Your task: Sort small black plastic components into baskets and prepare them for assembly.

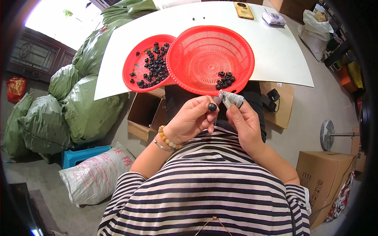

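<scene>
Just in front of the table edge, my left hand (191,117) pinches a small round black part (212,107) between thumb and fingers. Close beside it, my right hand (248,126) grips a small grey speckled piece (233,99), whose pointed end faces the left hand; its exact kind is unclear. Beyond the hands, a red plastic colander (208,43) stands on the table with several black parts (225,80) at its near right. To its left, a shallow red tray (130,67) holds many similar loose black parts (156,65), partly under the colander's rim.
The white table (275,59) carries a yellow phone (244,10) and a tissue pack (273,18) at the far right. Stuffed green sacks (92,106) pile up at the left. An open cardboard box (147,112) sits below the table; another box (325,173) stands at the right.
</scene>
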`<action>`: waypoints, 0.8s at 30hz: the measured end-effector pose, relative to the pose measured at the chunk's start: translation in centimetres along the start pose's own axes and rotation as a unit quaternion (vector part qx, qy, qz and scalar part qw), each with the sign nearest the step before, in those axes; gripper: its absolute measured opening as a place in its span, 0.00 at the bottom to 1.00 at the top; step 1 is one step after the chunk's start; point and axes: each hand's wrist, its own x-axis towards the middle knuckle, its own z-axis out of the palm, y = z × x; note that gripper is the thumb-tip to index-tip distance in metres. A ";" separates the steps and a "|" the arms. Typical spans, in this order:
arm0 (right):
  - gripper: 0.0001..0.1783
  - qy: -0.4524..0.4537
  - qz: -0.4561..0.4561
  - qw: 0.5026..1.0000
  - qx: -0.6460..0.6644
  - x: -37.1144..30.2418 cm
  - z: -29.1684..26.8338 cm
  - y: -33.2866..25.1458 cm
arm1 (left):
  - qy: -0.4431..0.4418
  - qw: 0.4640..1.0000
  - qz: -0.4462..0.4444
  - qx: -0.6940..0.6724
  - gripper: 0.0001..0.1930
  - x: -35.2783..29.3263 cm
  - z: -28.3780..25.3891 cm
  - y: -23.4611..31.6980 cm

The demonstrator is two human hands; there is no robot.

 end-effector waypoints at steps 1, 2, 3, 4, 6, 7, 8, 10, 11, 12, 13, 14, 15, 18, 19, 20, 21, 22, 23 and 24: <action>0.17 0.002 0.002 1.000 0.020 0.0 0.1 -0.1 | -0.001 1.000 -0.006 0.008 0.12 0.0 0.0 0.0; 0.17 -0.003 0.006 0.999 0.041 0.0 0.2 -0.2 | 0.017 1.000 -0.015 0.012 0.13 0.0 0.3 0.0; 0.17 -0.008 0.010 0.998 0.062 0.1 0.3 -0.3 | 0.036 0.999 -0.024 0.015 0.13 -0.1 0.8 0.0; 0.17 -0.019 0.017 0.996 0.083 0.1 0.5 -0.3 | 0.054 0.998 -0.033 0.018 0.13 -0.2 1.1 -0.1; 0.18 -0.030 0.045 0.994 0.095 0.3 0.5 -0.3 | 0.025 0.998 -0.040 0.030 0.14 -0.3 1.2 -0.2; 0.18 -0.031 0.066 0.994 0.085 0.3 0.2 -0.3 | 0.010 0.998 -0.043 0.037 0.14 -0.3 1.3 -0.2; 0.18 -0.032 0.086 0.993 0.076 0.4 0.1 -0.2 | 0.004 0.999 -0.025 0.041 0.14 -0.3 0.9 -0.2; 0.18 0.002 0.040 0.999 0.032 0.6 -0.1 0.7 | -0.009 0.999 0.013 0.051 0.14 -0.4 -0.1 -0.1; 0.18 0.018 0.016 1.000 0.010 0.7 -0.1 1.0 | 0.004 0.997 0.035 0.062 0.14 -0.6 -0.4 0.4; 0.18 0.012 0.025 1.000 0.005 0.7 -0.1 1.1 | 0.058 0.995 0.058 0.064 0.15 -0.9 -0.1 1.1; 0.18 0.006 0.034 0.999 -0.001 0.6 -0.3 1.2 | 0.060 0.988 0.106 0.099 0.15 -1.0 -0.7 1.6; 0.18 -0.001 0.042 0.999 -0.006 0.5 -0.3 1.3 | 0.062 0.977 0.154 0.134 0.15 -1.2 -1.6 2.4; 0.19 -0.006 0.053 0.998 -0.018 0.5 -0.2 1.1 | 0.117 0.960 0.176 0.183 0.15 -1.6 -2.1 3.4; 0.19 -0.043 0.078 0.995 -0.047 0.4 -0.3 1.2 | 0.291 0.854 0.252 0.349 0.12 -2.2 -5.1 6.2; 0.19 -0.046 0.128 0.990 -0.025 0.4 -0.2 0.9 | 0.330 0.791 0.287 0.427 0.12 -2.2 -7.1 7.1; 0.19 -0.051 0.117 0.991 -0.040 0.4 -0.1 1.1 | 0.367 0.717 0.317 0.500 0.12 -2.3 -8.8 8.0; 0.18 -0.052 0.105 0.992 -0.055 0.5 -0.1 1.5 | 0.404 0.659 0.306 0.556 0.13 -2.4 -10.0 8.7; 0.18 -0.055 0.093 0.992 -0.071 0.6 0.0 1.7 | 0.440 0.593 0.293 0.607 0.13 -2.7 -10.8 9.4; 0.17 -0.054 0.094 0.991 -0.075 0.6 0.3 1.4 | 0.473 0.523 0.277 0.653 0.13 -2.9 -11.7 10.0; 0.17 -0.059 0.102 0.990 -0.077 0.6 0.3 1.5 | 0.486 0.527 0.272 0.642 0.13 -2.9 -13.0 10.3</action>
